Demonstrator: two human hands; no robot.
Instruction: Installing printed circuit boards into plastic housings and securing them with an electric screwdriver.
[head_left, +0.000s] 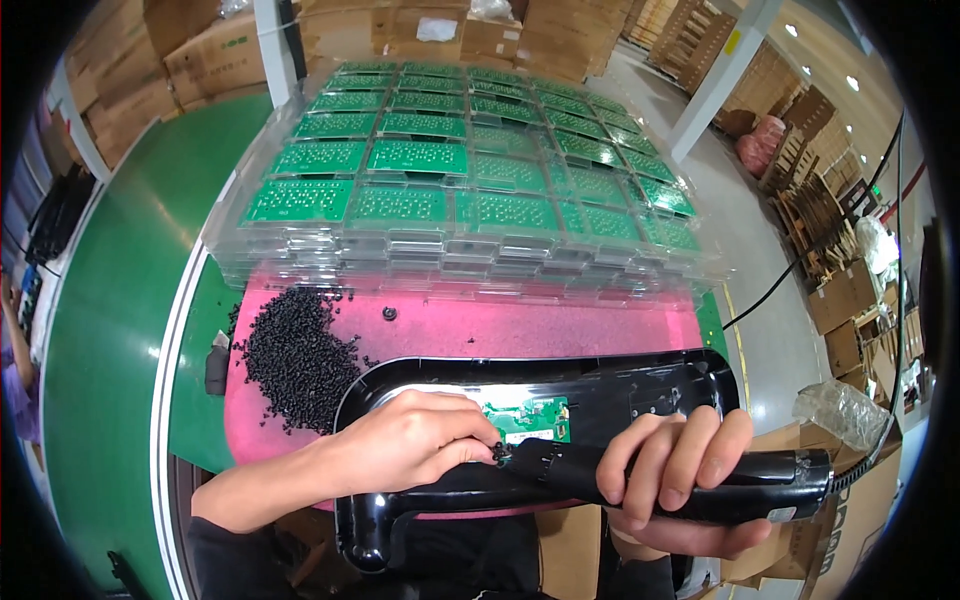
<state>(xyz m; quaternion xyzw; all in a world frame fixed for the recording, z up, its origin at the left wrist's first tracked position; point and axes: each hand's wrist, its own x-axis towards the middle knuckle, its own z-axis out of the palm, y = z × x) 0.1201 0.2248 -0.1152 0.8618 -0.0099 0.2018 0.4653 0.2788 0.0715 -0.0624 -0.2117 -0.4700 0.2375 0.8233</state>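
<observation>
The right hand (675, 465) wraps a black electric screwdriver (760, 485) bearing a small pale sticker; the left hand (415, 445) pinches small black screws (499, 453) at its tip. Beneath, a green circuit board (535, 412) sits in a glossy black housing (470, 492) across the desk's (200, 435) near edge. More screws heap (295, 350) leftward; clear trays (390, 248) fill the far edge. A carton (845, 530) lower right carries dark lettering.

Circuit board (535, 411) in housing (680, 380), trays (400, 245) behind
</observation>
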